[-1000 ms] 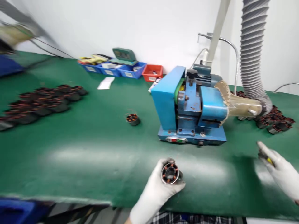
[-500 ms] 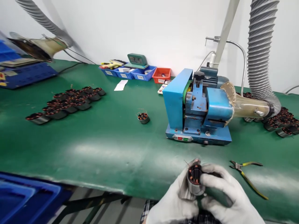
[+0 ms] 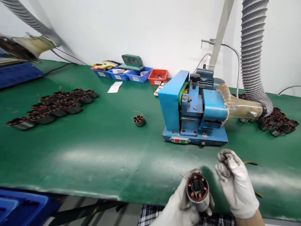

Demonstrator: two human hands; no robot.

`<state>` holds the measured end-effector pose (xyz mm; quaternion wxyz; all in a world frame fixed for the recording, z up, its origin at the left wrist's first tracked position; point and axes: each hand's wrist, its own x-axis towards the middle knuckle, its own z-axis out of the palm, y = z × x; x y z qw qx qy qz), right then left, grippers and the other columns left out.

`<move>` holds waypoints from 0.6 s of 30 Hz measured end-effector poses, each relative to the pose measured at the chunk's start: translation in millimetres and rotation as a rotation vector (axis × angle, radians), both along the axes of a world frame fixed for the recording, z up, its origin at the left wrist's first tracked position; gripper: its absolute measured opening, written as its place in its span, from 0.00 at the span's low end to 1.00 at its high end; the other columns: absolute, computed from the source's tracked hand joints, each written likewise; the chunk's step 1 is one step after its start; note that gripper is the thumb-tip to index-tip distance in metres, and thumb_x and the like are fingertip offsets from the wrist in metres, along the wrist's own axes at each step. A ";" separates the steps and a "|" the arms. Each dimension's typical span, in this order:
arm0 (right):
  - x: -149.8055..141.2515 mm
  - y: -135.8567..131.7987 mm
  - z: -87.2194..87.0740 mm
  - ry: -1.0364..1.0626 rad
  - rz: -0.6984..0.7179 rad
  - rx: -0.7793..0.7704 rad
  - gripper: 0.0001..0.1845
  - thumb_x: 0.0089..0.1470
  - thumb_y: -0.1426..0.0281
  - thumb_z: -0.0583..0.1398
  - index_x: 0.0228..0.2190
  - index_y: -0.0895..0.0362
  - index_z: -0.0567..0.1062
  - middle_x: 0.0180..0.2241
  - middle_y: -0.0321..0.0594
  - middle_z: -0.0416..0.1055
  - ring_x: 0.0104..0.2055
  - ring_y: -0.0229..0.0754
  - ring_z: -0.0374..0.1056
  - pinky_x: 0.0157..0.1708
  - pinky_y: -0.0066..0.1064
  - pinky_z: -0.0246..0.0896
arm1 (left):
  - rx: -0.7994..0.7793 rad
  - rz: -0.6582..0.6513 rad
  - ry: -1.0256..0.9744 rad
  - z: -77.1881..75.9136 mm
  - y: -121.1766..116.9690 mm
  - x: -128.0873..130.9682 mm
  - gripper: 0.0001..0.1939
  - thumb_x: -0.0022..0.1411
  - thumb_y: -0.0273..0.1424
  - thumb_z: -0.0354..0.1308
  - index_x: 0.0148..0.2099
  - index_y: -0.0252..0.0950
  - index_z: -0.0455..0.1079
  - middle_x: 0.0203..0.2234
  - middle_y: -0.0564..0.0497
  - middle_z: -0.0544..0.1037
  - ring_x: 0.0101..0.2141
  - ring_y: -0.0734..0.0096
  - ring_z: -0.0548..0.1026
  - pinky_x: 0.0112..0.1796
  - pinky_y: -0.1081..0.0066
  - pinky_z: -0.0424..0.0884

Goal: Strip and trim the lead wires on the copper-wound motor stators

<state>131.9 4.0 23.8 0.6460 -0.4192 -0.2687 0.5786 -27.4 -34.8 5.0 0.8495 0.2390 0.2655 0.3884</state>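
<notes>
My left hand [image 3: 181, 201], in a white glove, is wrapped round a motor stator [image 3: 199, 190] near the table's front edge. The stator's open top, with copper windings and black slots, faces up toward me; a thin wire sticks out at its left. My right hand [image 3: 235, 180], also gloved, is raised apart from the stator, to its right. Its fingertips are curled and pressed together, and whatever lies between them, if anything, cannot be made out. Behind that hand lie pliers, mostly hidden, with a yellow-and-black handle [image 3: 251, 163] showing.
A blue motor-driven machine [image 3: 174, 103] with red and green buttons stands ahead, joined to a grey hose [image 3: 255, 56]. One stator [image 3: 139, 120] stands left of it. More stators cluster at left [image 3: 56, 110] and right [image 3: 277, 121]. Small blue bins [image 3: 138, 77] and a red bin [image 3: 158, 77] line the wall.
My right hand has come off the stator and moved up and right, its fingers now curled together in front of the pliers. My left hand keeps the stator. The view has turned slightly right.
</notes>
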 end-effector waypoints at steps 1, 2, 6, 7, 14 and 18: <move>1.9 -1.8 -2.6 -0.062 0.020 0.010 0.16 0.41 0.61 0.68 0.33 0.53 0.77 0.28 0.38 0.73 0.19 0.31 0.62 0.16 0.22 0.58 | -0.008 0.008 -0.036 -0.3 -0.9 -1.6 0.33 0.54 0.49 0.57 0.58 0.41 0.61 0.53 0.45 0.68 0.57 0.52 0.61 0.57 0.56 0.56; 3.3 -4.5 -5.0 -0.185 0.078 0.030 0.22 0.38 0.62 0.69 0.39 0.52 0.76 0.34 0.41 0.74 0.24 0.35 0.67 0.21 0.25 0.63 | -0.002 0.019 -0.060 -0.3 -2.0 -3.5 0.36 0.51 0.53 0.57 0.58 0.41 0.61 0.55 0.44 0.67 0.58 0.51 0.60 0.58 0.56 0.55; 0.0 -18.3 -6.6 -0.793 0.315 0.198 0.44 0.26 0.76 0.72 0.49 0.50 0.70 0.50 0.46 0.67 0.50 0.52 0.65 0.45 0.37 0.64 | 0.018 0.082 -0.094 -0.2 -6.5 -7.3 0.41 0.46 0.58 0.57 0.58 0.42 0.61 0.59 0.46 0.61 0.61 0.49 0.54 0.58 0.57 0.54; -2.4 -20.1 -4.5 -0.863 0.308 0.281 0.41 0.27 0.78 0.71 0.48 0.49 0.71 0.49 0.44 0.68 0.50 0.50 0.65 0.47 0.36 0.64 | 0.006 0.098 -0.069 -1.2 -6.0 -6.0 0.40 0.47 0.57 0.57 0.58 0.42 0.62 0.58 0.46 0.63 0.60 0.50 0.55 0.58 0.58 0.55; -14.1 -5.0 8.1 -0.334 0.183 0.232 0.02 0.44 0.71 0.67 0.23 0.54 0.79 0.20 0.36 0.72 0.19 0.33 0.65 0.18 0.22 0.61 | -0.093 0.084 0.127 -24.7 15.0 17.6 0.24 0.56 0.50 0.54 0.43 0.35 0.71 0.31 0.46 0.77 0.40 0.58 0.77 0.40 0.62 0.72; -5.1 6.1 4.9 0.309 0.129 -0.112 0.11 0.37 0.64 0.71 0.23 0.55 0.78 0.16 0.31 0.66 0.14 0.25 0.54 0.10 0.13 0.47 | -0.113 0.049 0.221 -36.5 16.3 9.6 0.20 0.53 0.48 0.57 0.36 0.35 0.70 0.22 0.50 0.74 0.25 0.64 0.76 0.27 0.65 0.72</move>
